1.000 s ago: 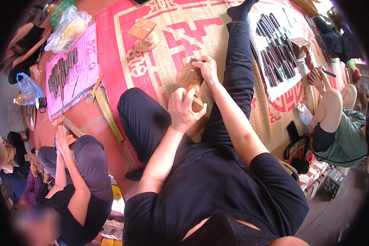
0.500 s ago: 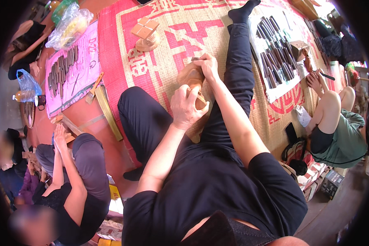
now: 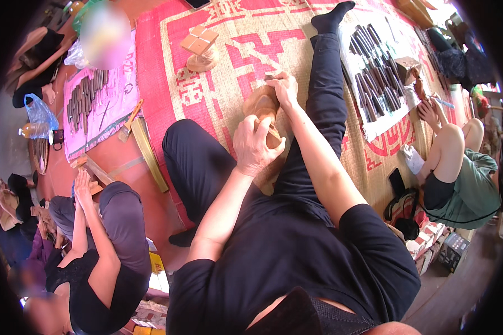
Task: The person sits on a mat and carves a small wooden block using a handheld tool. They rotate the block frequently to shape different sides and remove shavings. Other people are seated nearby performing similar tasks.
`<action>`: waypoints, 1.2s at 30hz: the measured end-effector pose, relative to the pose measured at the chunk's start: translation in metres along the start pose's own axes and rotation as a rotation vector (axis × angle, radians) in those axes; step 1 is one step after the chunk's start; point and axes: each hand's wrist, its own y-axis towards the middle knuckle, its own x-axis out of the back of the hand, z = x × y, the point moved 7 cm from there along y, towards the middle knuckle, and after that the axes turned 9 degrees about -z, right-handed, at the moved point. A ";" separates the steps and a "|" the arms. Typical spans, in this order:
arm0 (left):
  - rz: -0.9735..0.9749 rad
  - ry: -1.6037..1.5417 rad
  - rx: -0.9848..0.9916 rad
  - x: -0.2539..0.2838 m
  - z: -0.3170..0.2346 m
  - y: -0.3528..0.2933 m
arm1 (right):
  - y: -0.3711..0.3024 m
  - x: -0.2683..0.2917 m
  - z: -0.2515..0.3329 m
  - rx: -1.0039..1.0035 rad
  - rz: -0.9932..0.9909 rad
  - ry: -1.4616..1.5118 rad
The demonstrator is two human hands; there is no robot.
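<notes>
A carved piece of light brown wood [image 3: 258,101] with rounded hollows lies between my legs, above the patterned mat. My left hand [image 3: 252,142] is closed round its nearer part, with the thumb and fingers pressed against the wood. At the carving's far end is my right hand [image 3: 283,89], its fingers bent and pinched together. A small greyish bit shows at those fingertips; what it is cannot be made out. My left hand and forearm hide part of the carving's near side.
A wooden block on a round base [image 3: 202,53] stands on the red and straw mat [image 3: 151,67]. Dark-handled carving tools [image 3: 377,70] lie right, more tools [image 3: 85,95] on pink cloth left. A brush [image 3: 129,120] lies beside a wooden bar [image 3: 149,153]. Co-workers sit on both sides.
My right hand has shifted very slightly at the carving's far end. My left hand keeps its grip on the wood.
</notes>
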 end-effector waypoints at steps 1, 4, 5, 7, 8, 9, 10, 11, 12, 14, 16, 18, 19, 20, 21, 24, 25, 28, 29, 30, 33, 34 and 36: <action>0.000 0.000 0.004 0.000 0.003 -0.001 | 0.002 0.001 -0.006 -0.108 -0.022 0.101; -0.004 -0.005 -0.002 0.002 0.003 -0.005 | -0.004 -0.002 -0.004 -0.184 0.073 0.327; -0.007 -0.004 0.000 0.002 0.003 -0.004 | -0.015 -0.005 0.006 -0.164 0.156 0.367; -0.007 0.010 0.014 0.003 0.003 -0.003 | -0.025 -0.016 0.008 -0.108 0.278 0.221; -0.009 0.014 0.014 0.002 0.002 -0.002 | -0.026 -0.017 0.005 -0.061 0.213 0.173; 0.014 0.007 0.018 -0.002 0.002 -0.005 | -0.022 -0.015 0.002 -0.029 0.176 0.117; 0.014 0.005 0.006 -0.002 0.001 -0.003 | -0.019 -0.015 0.003 -0.001 0.142 0.069; 0.015 0.003 -0.005 -0.002 -0.001 0.000 | -0.014 -0.011 0.005 0.057 0.059 -0.006; 0.015 0.001 -0.017 -0.002 -0.003 0.001 | -0.008 -0.007 0.009 0.115 -0.025 -0.082; -0.004 -0.011 -0.009 -0.001 -0.001 -0.002 | 0.011 -0.002 0.004 0.057 -0.122 -0.099; -0.011 -0.011 0.004 0.000 0.001 -0.003 | 0.009 -0.003 -0.014 -0.207 0.025 0.205; -0.007 0.001 0.023 0.003 0.005 -0.003 | -0.009 -0.013 -0.007 -0.141 0.165 0.295; 0.000 0.011 0.030 0.002 0.006 0.001 | -0.016 -0.015 -0.003 -0.106 0.226 0.338; 0.005 0.007 0.034 0.000 0.005 0.001 | -0.019 -0.018 -0.014 -0.131 0.235 0.211; 0.011 0.004 0.037 -0.001 0.005 0.001 | -0.022 -0.017 -0.018 -0.167 0.211 0.297; 0.024 -0.013 -0.005 -0.001 -0.003 0.010 | -0.006 -0.004 -0.029 -0.096 -0.031 0.171; 0.024 -0.011 -0.002 -0.002 -0.004 0.011 | 0.003 0.000 -0.024 -0.039 -0.133 0.064; -0.008 -0.015 0.053 0.005 0.007 0.013 | 0.006 0.001 -0.033 -0.319 0.013 0.400; -0.025 -0.027 0.085 0.008 0.012 0.014 | -0.002 0.003 -0.027 -0.311 0.054 0.466; -0.041 -0.041 0.117 0.010 0.018 0.015 | -0.010 -0.001 -0.024 -0.288 0.116 0.495; -0.071 -0.041 0.281 0.017 0.030 0.024 | -0.039 -0.012 -0.017 -0.226 0.207 0.481; -0.073 -0.047 0.330 0.018 0.032 0.026 | -0.044 -0.015 -0.015 -0.207 0.179 0.416; -0.093 -0.058 0.354 0.018 0.031 0.028 | -0.045 -0.018 -0.019 -0.249 0.160 0.547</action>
